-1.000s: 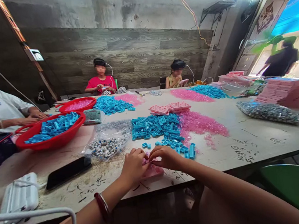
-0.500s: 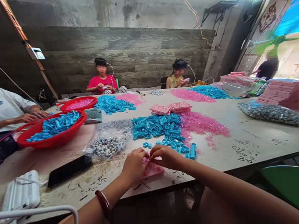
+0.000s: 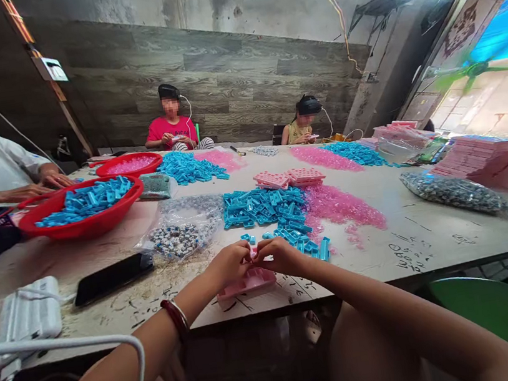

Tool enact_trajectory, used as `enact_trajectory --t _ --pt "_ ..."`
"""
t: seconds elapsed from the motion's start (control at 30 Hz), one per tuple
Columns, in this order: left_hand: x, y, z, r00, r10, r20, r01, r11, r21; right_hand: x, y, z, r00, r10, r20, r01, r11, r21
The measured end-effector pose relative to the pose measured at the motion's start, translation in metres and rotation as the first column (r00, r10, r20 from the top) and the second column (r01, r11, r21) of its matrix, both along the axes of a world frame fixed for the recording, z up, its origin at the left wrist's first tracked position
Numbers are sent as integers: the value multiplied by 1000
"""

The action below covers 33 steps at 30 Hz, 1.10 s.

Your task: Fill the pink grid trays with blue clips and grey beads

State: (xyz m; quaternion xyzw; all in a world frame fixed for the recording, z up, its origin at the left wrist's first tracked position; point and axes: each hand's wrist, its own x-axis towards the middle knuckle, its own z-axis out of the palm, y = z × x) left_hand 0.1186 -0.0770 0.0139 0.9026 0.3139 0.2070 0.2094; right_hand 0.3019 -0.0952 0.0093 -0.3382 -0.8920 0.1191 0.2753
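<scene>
My left hand (image 3: pixel 236 262) and my right hand (image 3: pixel 283 256) meet fingertip to fingertip at the table's near edge. Both are closed in a pinch; anything between the fingers is too small or hidden to make out. Directly under them lies a pink plastic tray (image 3: pixel 247 283) with square compartments, its far part covered by my hands. Just beyond my fingers are a few loose blue plastic pieces (image 3: pixel 248 239), and behind these a heap of blue oblong pieces (image 3: pixel 261 207). Small clear pink pieces (image 3: pixel 339 207) are spread to the right of that heap.
Pink panels (image 3: pixel 289 178) lie behind the heaps. Left are a clear bag of small parts (image 3: pixel 180 235), a phone (image 3: pixel 112 278), a white power bank (image 3: pixel 26 320) and a red basin (image 3: pixel 83 224). Right are another bag (image 3: pixel 452 191) and stacked pink panels (image 3: pixel 476 159). Co-workers sit around the table.
My view has tilted slightly down, shifting the scene. My hands have drawn a little upward off the tray, still pinched together, and more of the tray's compartments show.
</scene>
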Motion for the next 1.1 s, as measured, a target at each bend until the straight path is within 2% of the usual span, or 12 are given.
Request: enact_trajectory --t 0.2,0.4,0.67,0.83,0.93,1.03,1.1 --pt "0 0 -3 999 -8 32 7 999 32 -2 2 3 1000 20 -13 -20 999 -29" --pt "2 2 -3 999 1 -35 0 999 50 -1 3 0 998 50 -45 -51 998 -25" --pt "0 6 -2 1000 4 -5 -4 999 36 -9 4 9 990 40 134 -39 999 -11" --pt "-7 7 -2 1000 -5 -29 7 999 54 -19 1 15 975 -19 223 17 1000 13" --pt "-14 3 4 998 -35 -43 38 997 71 -19 -3 14 981 -42 190 41 999 10" --pt "-26 2 16 998 -69 7 68 992 105 -9 -2 18 991 -62 115 63 998 -3" --pt "-38 6 24 1000 4 22 -7 989 145 5 0 23 988 -146 57 146 989 5"
